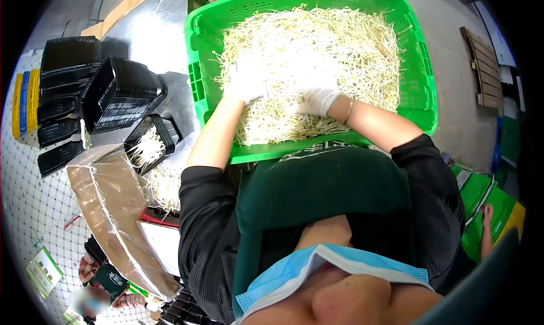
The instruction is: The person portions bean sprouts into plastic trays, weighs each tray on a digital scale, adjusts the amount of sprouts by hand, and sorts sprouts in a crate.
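Reaching into a green crate point(417, 95) at the upper middle of the frame, the left hand point(247, 87) and right hand point(320, 100), both white-gloved, touch the bean sprouts point(345, 53) that fill most of it. Glare whites out the fingers of both; whether they are wide, narrow or holding sprouts cannot be told. Black trays point(122, 93) lie nested at the upper left. Left of the crate, 1 smaller tray stack point(169, 133) holds more sprouts point(148, 148), just beside a brown box point(110, 197).
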{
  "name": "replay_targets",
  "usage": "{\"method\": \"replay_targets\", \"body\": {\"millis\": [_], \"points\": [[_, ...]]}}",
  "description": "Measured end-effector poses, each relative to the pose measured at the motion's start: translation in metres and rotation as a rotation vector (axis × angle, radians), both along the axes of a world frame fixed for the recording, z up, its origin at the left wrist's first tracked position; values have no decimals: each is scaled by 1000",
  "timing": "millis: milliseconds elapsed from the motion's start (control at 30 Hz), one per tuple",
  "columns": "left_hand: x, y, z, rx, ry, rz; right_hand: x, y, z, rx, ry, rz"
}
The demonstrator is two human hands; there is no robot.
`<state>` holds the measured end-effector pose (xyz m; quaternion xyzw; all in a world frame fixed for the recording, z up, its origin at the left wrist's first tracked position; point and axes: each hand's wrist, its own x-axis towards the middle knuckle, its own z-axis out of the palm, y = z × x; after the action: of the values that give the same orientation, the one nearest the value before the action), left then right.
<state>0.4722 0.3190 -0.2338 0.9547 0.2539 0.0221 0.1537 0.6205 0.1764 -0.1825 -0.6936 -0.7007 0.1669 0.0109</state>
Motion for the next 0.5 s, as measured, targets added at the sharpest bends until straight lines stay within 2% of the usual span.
{"method": "replay_targets", "body": {"millis": [33, 67, 100, 133, 167, 233, 267, 300, 333, 367, 400, 433, 467, 500], "points": [[1, 10, -11, -156, -107, -59, -1, 2, 7, -89, -155, -8], [6, 7, 9, -142, -114, -60, 10, 16, -5, 230, 86, 22], [10, 2, 29, -293, -136, -9, 20, 24, -16, 539, 333, 56], [11, -3, 40, -372, -146, 15, 33, 27, -3, 540, 333, 58], [11, -7, 51, -449, -157, 42, 52, 31, 24, 133, 607, -80], [9, -7, 57, -211, -115, 29, 76, 21, 34, -287, 863, -228], [6, -8, 55, -137, -199, 19, 89, 11, 31, -218, 1187, -218], [1, -1, 43, -137, -202, 18, 97, 8, 27, -176, 1346, -215], [-4, 9, 27, -266, -174, 10, 105, 5, 25, -140, 1506, -203], [-6, 10, 21, -397, -144, 3, 111, 5, 22, -158, 846, 12], [-7, 7, 13, -401, -144, 5, 114, 4, 19, -162, 182, 210], [-6, 0, 13, -181, -188, -64, 108, -5, 0, -161, 182, 209], [-3, -5, 14, 43, -233, -131, 95, -18, -34, 262, -70, 148], [0, -4, 7, -53, -327, -122, 86, -20, -26, 371, -229, 84]]}}
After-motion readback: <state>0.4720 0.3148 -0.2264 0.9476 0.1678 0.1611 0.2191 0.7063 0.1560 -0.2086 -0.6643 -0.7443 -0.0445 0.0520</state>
